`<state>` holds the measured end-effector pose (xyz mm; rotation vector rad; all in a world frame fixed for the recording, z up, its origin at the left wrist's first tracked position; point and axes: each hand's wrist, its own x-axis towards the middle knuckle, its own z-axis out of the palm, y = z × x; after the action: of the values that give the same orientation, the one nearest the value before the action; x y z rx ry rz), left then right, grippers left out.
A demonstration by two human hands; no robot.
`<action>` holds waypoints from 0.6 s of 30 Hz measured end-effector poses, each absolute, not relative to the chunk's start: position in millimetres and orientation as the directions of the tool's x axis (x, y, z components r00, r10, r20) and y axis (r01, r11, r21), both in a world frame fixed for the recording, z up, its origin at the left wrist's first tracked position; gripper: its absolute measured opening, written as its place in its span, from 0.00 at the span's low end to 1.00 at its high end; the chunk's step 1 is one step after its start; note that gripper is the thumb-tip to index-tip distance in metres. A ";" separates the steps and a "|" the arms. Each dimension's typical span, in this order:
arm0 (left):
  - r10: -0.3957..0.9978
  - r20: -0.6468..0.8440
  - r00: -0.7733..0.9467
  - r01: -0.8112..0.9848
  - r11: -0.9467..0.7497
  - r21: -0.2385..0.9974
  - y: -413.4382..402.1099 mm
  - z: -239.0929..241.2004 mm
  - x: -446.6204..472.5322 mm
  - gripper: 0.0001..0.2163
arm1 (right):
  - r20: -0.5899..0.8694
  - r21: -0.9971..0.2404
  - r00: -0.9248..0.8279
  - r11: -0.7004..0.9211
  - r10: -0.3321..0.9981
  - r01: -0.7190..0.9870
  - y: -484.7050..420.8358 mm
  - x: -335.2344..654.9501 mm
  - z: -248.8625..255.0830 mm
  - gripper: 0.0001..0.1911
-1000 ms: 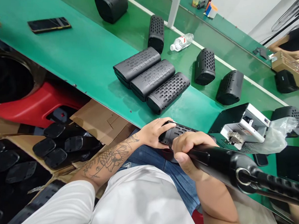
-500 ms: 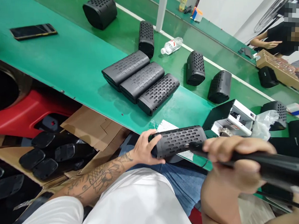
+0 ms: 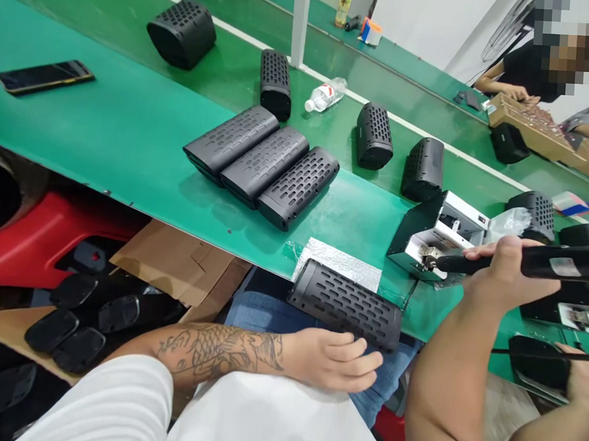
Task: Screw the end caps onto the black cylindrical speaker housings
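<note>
A black slotted housing (image 3: 346,305) lies at the table's front edge, partly over my lap, its slotted face up. My left hand (image 3: 339,361) rests just below it, fingers loosely stretched and holding nothing; whether the fingertips touch the housing I cannot tell. My right hand (image 3: 502,271) is wrapped round a black electric screwdriver (image 3: 551,263). The driver's tip reaches the metal outlet of a black and white screw feeder (image 3: 442,235). Under the housing's far side is a silvery sheet (image 3: 356,266) taped to the green table (image 3: 145,140).
Three similar housings (image 3: 265,156) lie side by side; several more stand along the belt. A phone (image 3: 45,77), a water bottle (image 3: 325,95) and a plastic bag (image 3: 509,224) are about. Boxed housings (image 3: 72,317) sit below left. A co-worker's hand (image 3: 585,377) is at the right.
My right hand has carried the screwdriver from the housing to the screw feeder. My left hand has let go of the housing and moved down and right; the housing now lies turned.
</note>
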<state>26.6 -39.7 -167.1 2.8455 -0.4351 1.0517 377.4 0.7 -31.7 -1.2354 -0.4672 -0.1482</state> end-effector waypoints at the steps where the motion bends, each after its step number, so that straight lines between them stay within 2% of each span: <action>1: -0.176 0.627 0.759 -0.219 -0.976 -0.008 -36.8 -152.5 30.1 0.14 | 0.447 -0.863 0.886 0.318 0.122 0.392 -0.1 376.8 -32.5 0.14; 3: 0.014 0.540 0.842 -0.025 -0.998 0.064 -24.2 -125.5 34.9 0.25 | 0.497 -0.844 0.861 0.295 0.111 0.449 -3.7 373.6 -32.0 0.13; 5: 0.179 0.352 0.919 0.144 -0.982 0.124 -3.3 -102.6 38.2 0.41 | 0.530 -0.826 0.840 0.298 0.119 0.479 -9.9 368.8 -28.9 0.11; 7: 0.215 0.137 0.967 0.195 -0.970 0.147 20.8 -84.5 40.8 0.55 | 0.563 -0.800 0.820 0.321 0.108 0.507 -17.0 364.9 -24.6 0.09; 8: 0.192 0.066 0.979 0.180 -0.972 0.148 32.2 -77.5 42.2 0.58 | 0.582 -0.784 0.806 0.336 0.104 0.522 -19.8 364.2 -22.6 0.07; 11: 0.173 0.053 0.983 0.166 -0.979 0.121 57.9 -64.5 46.6 0.53 | 0.637 -0.735 0.765 0.373 0.094 0.566 -21.1 369.5 -20.7 0.05; 14: 0.283 0.059 0.957 0.275 -0.954 0.122 69.8 -61.3 50.8 0.50 | 0.629 -0.747 0.770 0.354 0.104 0.562 -11.2 380.7 -25.9 0.06; 18: 0.370 0.005 0.929 0.365 -0.919 0.152 72.8 -61.9 49.1 0.53 | 0.600 -0.780 0.783 0.340 0.165 0.526 -1.5 382.5 -31.9 0.10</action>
<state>49.1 72.8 -61.9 2.9390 0.5629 0.0511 382.5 -1.5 -31.9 -1.2244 -0.6692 -0.2594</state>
